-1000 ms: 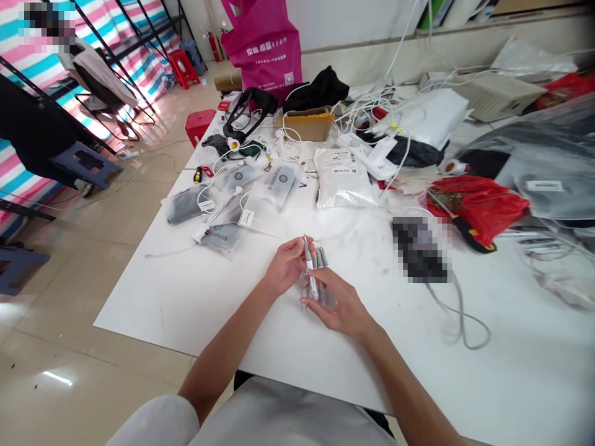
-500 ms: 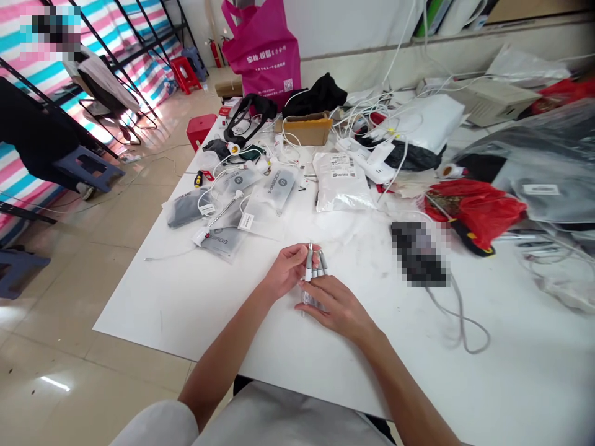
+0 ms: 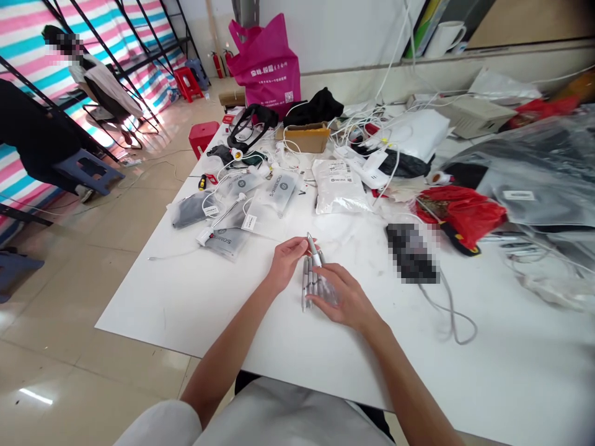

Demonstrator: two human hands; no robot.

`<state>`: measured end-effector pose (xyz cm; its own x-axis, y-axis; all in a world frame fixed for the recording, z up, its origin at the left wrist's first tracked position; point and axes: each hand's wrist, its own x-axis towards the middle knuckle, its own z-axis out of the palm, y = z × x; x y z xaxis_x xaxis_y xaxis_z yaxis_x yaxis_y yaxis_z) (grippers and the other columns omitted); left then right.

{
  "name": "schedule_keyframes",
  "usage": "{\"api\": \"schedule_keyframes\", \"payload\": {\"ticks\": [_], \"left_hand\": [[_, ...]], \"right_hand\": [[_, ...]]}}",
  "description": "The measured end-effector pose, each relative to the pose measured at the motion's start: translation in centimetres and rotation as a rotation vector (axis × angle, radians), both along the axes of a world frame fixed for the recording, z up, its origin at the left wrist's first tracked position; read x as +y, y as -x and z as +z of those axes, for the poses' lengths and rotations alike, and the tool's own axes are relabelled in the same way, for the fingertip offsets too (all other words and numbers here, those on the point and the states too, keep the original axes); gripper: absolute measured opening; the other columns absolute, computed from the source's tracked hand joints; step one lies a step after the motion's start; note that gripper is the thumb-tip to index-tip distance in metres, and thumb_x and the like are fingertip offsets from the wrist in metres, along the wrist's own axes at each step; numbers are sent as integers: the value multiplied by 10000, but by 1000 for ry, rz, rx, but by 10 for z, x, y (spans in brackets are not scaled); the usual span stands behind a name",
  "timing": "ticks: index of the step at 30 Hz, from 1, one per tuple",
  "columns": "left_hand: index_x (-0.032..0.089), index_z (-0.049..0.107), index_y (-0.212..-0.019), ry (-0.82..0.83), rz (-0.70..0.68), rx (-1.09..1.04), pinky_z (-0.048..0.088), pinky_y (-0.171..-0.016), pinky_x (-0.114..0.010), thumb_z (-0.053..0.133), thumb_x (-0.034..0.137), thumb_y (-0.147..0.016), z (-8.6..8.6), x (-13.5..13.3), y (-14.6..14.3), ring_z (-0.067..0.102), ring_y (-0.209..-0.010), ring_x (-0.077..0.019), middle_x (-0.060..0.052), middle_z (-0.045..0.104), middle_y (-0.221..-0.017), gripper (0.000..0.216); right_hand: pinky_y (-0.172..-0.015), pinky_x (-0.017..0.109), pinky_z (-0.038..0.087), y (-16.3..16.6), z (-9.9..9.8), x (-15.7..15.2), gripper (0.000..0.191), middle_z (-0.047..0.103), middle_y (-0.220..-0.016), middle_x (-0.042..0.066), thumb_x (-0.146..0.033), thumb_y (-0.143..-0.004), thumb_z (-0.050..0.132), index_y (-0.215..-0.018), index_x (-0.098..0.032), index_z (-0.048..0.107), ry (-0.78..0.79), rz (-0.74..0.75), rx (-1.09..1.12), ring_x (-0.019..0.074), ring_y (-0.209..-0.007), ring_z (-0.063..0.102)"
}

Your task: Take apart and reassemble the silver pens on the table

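Observation:
In the head view, a silver-and-white pen (image 3: pixel 313 248) slants upward between my two hands. My left hand (image 3: pixel 284 265) is closed, pinching the pen near its pointed upper end. My right hand (image 3: pixel 346 296) curls around the pen's lower part, which its fingers hide. Beneath them, several similar pens (image 3: pixel 307 286) lie side by side on the white table (image 3: pixel 195 310). Something clear and shiny, perhaps a plastic sleeve, shows under my right palm.
Beyond my hands lie grey packets in frosted bags (image 3: pixel 218 241) and a white plastic parcel (image 3: pixel 339 189). A blurred-out dark object with a grey cable (image 3: pixel 453 310) is on the right, near a red bag (image 3: pixel 483 217). A person sits at the far left.
One pen has separated from the bunch and now tilts up to the left between my hands. The other pens now show more plainly on the table. The camera view has shifted slightly.

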<state>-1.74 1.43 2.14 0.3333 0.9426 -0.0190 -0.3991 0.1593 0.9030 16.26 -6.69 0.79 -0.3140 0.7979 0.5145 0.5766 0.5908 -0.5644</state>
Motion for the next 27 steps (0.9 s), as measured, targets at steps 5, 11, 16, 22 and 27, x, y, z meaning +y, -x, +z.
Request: {"api": "schedule_keyframes", "payload": {"ticks": [5,11,16,22,27], "left_hand": [[192,773,-1098,-173,102,267,480,-1001,-366,707,446,-924,-6,1,0,703,-1039,-217,-94,779,-1033,315],[197,755,-1078,-370,259,485,478,-919,-320,595,395,-990,-16,3,1,703,-998,-196,-84,777,-1022,269],[223,721,-1086,-522,212,768,455,-870,-309,520,353,-1019,-24,4,4,659,-947,-186,-66,754,-1045,249],[239,668,-931,-572,143,965,417,-812,-331,668,412,-935,-30,0,1,578,-766,-198,-12,651,-758,173],[263,626,-960,-545,128,1057,388,-737,-311,610,423,-971,-32,1,1,573,-701,-192,8,651,-720,161]], "right_hand": [[-866,408,540,-30,11,3,266,681,-1047,96,-340,-1060,482,-1269,-234,607,71,-235,-123,252,-961,656],[-842,403,500,-55,-16,-13,321,629,-1028,121,-367,-1085,388,-1254,-174,583,60,-326,-371,264,-932,609],[-863,412,496,-56,-25,-25,376,610,-1063,124,-456,-1056,488,-1274,-176,613,65,-331,-468,267,-959,584],[-845,410,496,-51,-14,-20,377,585,-1141,127,-499,-1029,535,-1239,-208,649,48,-388,-473,251,-946,580],[-881,471,485,-29,-14,-13,400,576,-1112,140,-589,-938,645,-962,-190,645,66,-366,-435,300,-1009,537]]}}
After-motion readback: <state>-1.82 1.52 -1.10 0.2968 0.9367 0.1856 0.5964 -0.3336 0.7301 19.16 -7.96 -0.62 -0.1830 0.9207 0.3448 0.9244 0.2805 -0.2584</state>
